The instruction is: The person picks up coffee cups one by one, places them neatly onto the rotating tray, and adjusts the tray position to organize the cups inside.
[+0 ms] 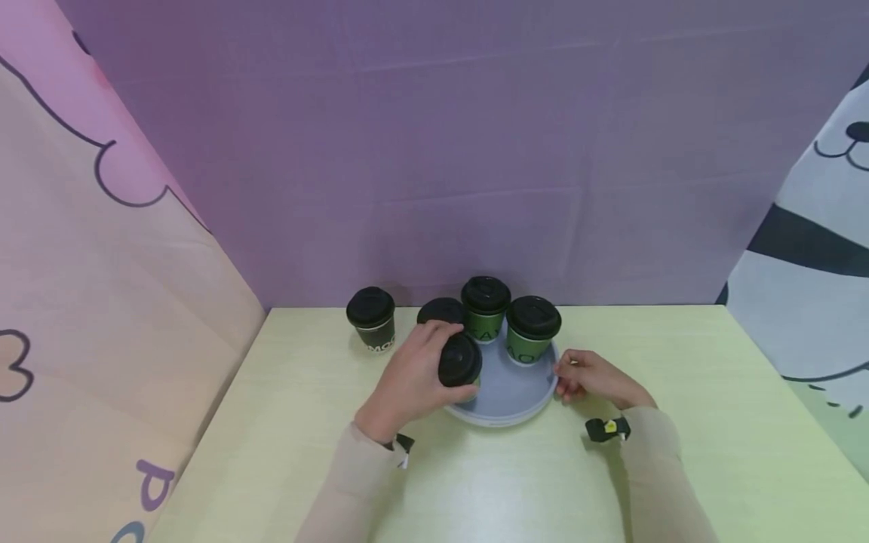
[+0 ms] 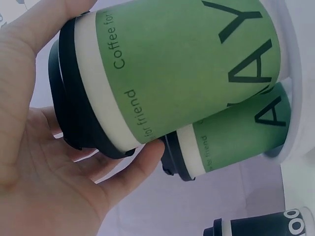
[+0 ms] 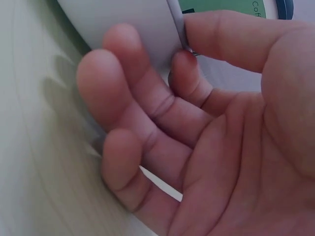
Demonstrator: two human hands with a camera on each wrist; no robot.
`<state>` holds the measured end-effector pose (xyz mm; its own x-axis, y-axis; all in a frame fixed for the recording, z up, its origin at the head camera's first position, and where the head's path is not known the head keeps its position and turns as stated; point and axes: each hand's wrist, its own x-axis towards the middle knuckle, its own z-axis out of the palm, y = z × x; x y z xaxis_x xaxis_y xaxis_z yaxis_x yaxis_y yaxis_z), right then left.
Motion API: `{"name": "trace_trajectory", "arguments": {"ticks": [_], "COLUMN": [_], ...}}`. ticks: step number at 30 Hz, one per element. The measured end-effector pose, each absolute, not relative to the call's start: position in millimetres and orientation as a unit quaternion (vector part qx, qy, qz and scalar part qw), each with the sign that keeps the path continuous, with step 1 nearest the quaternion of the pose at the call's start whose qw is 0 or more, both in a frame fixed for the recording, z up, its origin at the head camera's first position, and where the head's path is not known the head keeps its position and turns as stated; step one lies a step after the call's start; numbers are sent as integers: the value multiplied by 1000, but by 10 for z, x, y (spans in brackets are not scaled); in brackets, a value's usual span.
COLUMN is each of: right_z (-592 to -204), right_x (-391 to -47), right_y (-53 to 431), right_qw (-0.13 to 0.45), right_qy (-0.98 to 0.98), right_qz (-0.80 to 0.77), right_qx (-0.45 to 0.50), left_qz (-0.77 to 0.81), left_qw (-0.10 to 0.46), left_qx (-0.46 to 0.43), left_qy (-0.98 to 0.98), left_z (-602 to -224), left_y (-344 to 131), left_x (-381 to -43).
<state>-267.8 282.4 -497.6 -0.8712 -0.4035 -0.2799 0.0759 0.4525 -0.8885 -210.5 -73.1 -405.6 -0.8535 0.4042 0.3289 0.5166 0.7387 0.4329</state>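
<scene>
My left hand [image 1: 417,369] grips a green paper coffee cup [image 2: 187,64] around its black lid [image 1: 460,359], thumb on the near side and fingers on the far side. The cup is at the left part of a round pale tray [image 1: 505,403]; its base seems to be on the tray. Two more green lidded cups stand on the tray, one at the back [image 1: 485,326] and one at the right [image 1: 529,348]. Another lidded cup [image 1: 440,309] is partly hidden behind my left hand. My right hand [image 1: 597,378] pinches the tray's right rim between thumb and index finger, other fingers curled below.
A dark lidded cup [image 1: 374,324] with white lettering stands on the pale table [image 1: 271,437], left of the tray. A purple cloth backdrop [image 1: 434,151] rises at the table's back edge. Printed cloths hang on the left [image 1: 122,302] and right [image 1: 808,309].
</scene>
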Motion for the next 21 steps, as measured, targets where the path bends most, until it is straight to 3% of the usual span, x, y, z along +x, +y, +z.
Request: {"name": "trace_trajectory", "arguments": {"ticks": [21], "right_z": [-4952], "right_x": [-2661], "right_y": [2849], "right_qw": [240], "right_qy": [835], "right_qz": [-478], "right_qx": [-130], "left_qz": [-227], "left_qw": [119], "left_qx": [-266], "left_qy": [-929], "left_z": [-4182], "left_y": [-638], "left_x": [-2164]}}
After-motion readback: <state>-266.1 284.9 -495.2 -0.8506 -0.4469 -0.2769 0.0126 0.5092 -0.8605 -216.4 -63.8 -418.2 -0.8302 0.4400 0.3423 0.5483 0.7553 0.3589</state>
